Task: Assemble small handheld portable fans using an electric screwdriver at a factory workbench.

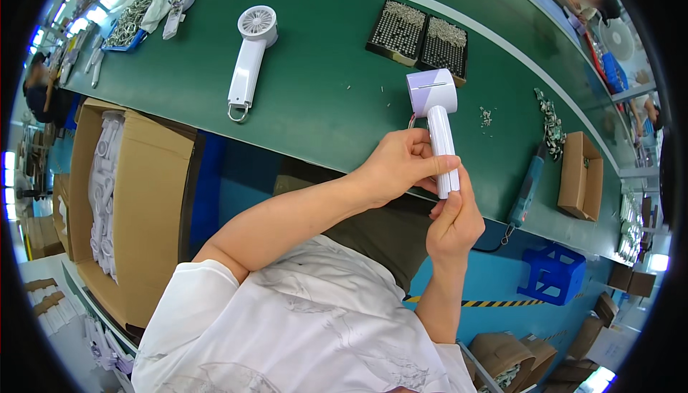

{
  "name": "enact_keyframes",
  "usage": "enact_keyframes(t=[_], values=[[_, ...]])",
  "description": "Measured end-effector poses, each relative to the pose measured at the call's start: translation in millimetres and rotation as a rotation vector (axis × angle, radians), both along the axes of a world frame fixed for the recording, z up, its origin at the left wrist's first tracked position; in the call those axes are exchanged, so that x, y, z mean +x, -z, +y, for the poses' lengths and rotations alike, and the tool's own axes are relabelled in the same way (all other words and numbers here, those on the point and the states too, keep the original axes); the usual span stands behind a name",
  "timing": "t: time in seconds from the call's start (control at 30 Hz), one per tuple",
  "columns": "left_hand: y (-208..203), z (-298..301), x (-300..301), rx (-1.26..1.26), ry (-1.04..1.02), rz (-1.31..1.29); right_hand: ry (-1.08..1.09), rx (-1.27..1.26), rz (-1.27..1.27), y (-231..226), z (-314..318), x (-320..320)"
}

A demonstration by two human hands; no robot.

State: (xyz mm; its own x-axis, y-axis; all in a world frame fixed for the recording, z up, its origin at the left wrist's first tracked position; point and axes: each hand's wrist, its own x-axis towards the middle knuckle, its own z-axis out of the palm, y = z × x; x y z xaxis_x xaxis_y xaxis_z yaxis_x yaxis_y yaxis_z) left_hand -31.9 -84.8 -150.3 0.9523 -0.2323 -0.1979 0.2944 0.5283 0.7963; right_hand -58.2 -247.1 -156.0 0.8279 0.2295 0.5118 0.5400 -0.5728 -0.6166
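Observation:
A white and pale purple handheld fan [438, 125] is held upright over the table's near edge, its round head uppermost. My left hand [403, 163] grips the handle from the left, thumb across its front. Lower down, my right hand [457, 217] closes on the handle's bottom end. Part of a thin reddish wire shows beside the fan's head. Another white handheld fan [249, 59], with a round grille and a metal loop at its handle end, lies on the green table [315, 99] to the left.
Two black trays of small metal screws [423, 38] stand beyond my hands. A teal electric screwdriver [529, 185] and an open cardboard box [579, 178] lie at right, near small parts [550, 124]. A large carton [154, 206] of white fan parts stands left. Other people work farther off.

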Motion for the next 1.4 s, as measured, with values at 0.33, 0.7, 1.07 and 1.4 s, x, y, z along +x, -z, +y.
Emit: enact_keyframes(t=[0.33,0.7,1.07,1.4], values=[[-3.0,2.2,-0.7,-0.055,0.02,0.006,-0.029,0.01,0.103,-10.5,-1.0,-1.3],[-1.9,6.2,-1.9,-0.097,0.039,-0.01,-0.044,-0.003,0.088,-2.9,0.2,3.6],[-0.9,-1.1,-3.4,-0.008,-0.041,0.028,-0.032,0.102,0.273,-6.0,-5.9,0.0],[1.9,8.1,-1.5,-0.012,0.065,0.036,-0.112,-0.137,-0.017,-6.9,-7.5,10.0]])
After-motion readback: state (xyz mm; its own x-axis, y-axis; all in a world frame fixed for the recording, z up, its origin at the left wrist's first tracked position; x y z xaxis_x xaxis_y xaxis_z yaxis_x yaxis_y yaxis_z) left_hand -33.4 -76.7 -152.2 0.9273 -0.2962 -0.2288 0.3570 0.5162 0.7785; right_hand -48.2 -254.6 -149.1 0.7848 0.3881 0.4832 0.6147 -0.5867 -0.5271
